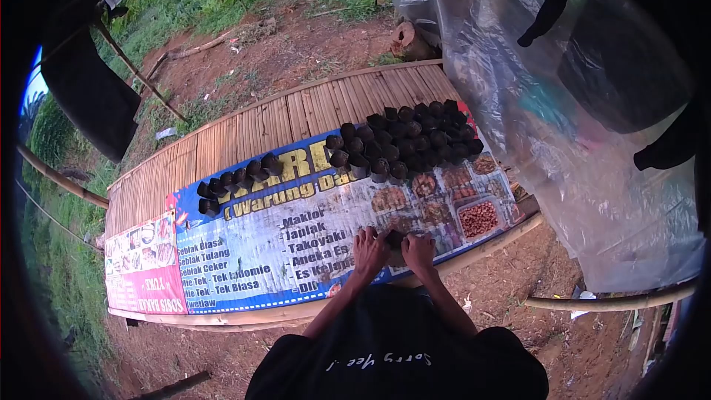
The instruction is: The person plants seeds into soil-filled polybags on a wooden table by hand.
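Close in front of my body, my left hand (370, 250) and my right hand (419, 252) pinch a small black plastic pot (395, 238) from either side. It looks like a soft seedling bag, and my fingers partly hide it. Both hands are over the near edge of a printed banner (244, 252) spread on a bamboo platform. Beyond them, toward the far right of the banner, several black pots (406, 141) stand packed closely together. A smaller group of the same black pots (238, 178) stands at the left, in a slanting row.
Bare bamboo slats (289, 115) run along the platform's far side. Clear plastic sheeting (511, 104) hangs at the right, beside the platform. A bamboo pole (615, 300) crosses low at the right. A dark cloth (89, 96) hangs at the left. A cut log (415, 41) lies behind.
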A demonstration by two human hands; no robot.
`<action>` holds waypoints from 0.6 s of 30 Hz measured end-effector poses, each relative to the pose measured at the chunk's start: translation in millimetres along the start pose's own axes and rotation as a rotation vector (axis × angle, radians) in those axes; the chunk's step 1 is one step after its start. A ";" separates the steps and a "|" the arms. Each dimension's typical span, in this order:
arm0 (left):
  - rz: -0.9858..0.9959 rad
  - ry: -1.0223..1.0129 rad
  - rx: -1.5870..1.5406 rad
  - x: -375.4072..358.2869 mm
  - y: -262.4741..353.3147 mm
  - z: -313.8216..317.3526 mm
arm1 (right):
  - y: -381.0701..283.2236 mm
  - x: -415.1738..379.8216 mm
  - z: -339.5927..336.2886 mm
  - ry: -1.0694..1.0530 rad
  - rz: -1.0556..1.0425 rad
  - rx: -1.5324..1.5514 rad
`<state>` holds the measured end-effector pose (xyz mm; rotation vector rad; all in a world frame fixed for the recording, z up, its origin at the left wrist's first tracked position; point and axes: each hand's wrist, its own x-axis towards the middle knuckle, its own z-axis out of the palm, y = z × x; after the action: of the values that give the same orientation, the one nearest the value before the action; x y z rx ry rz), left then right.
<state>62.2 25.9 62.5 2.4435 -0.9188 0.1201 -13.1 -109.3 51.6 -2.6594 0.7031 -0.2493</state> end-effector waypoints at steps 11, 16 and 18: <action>-0.021 0.001 -0.005 -5.6 4.1 -3.3 | 5.1 -1.0 -1.8 -0.005 -0.030 -0.024; -0.060 0.006 -0.010 2.9 -2.0 -7.0 | -10.5 -13.6 -10.9 -0.052 0.098 -0.020; -0.040 -0.009 0.010 7.9 0.4 -8.2 | -13.8 -16.5 -16.1 -0.186 0.188 -0.026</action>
<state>68.8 25.1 71.8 2.4719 -0.8751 0.0994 -25.5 -94.9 70.7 -2.5756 0.8917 0.0582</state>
